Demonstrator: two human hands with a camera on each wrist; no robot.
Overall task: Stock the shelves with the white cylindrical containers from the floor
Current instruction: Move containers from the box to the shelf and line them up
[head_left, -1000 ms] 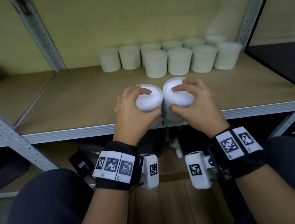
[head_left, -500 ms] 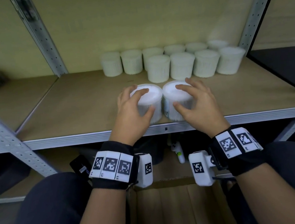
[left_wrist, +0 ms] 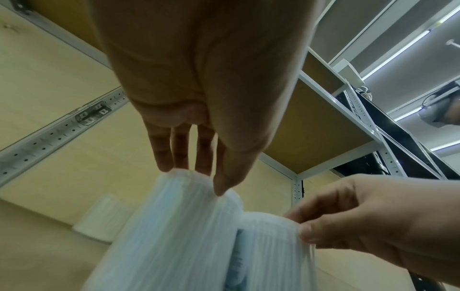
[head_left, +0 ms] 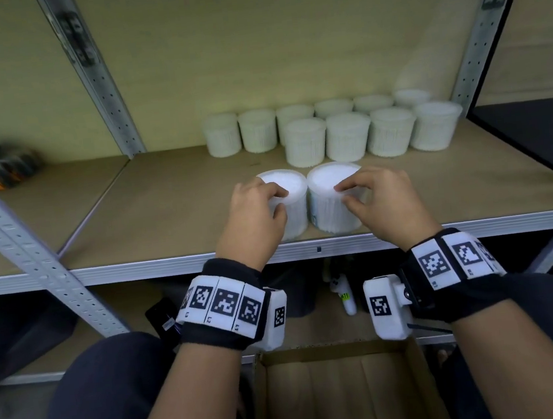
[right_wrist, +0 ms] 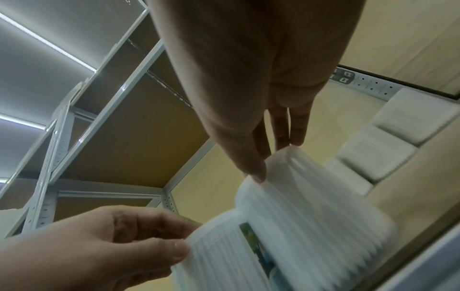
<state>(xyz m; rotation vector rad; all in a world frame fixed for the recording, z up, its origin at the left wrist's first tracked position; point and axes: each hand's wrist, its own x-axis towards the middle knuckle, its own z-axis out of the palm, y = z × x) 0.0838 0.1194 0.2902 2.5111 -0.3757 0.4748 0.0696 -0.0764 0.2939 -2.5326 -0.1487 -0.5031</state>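
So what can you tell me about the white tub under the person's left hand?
The left container is a white, somewhat see-through cylinder with a flat round lid and fine vertical ribbing, or thin sticks packed inside; which, I cannot tell. It stands upright near the front edge of the brown shelf, pressed against its twin, with a colourful label showing between them. The left hand holds its top rim with fingertips and thumb.

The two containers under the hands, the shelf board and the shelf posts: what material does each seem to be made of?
Containers: probably thin translucent plastic; fine vertical lines show through the walls, perhaps the contents.
Shelf board: matte brown, without visible grain, probably fibreboard.
Posts: pale grey metal, apparently painted, with rows of punched holes.
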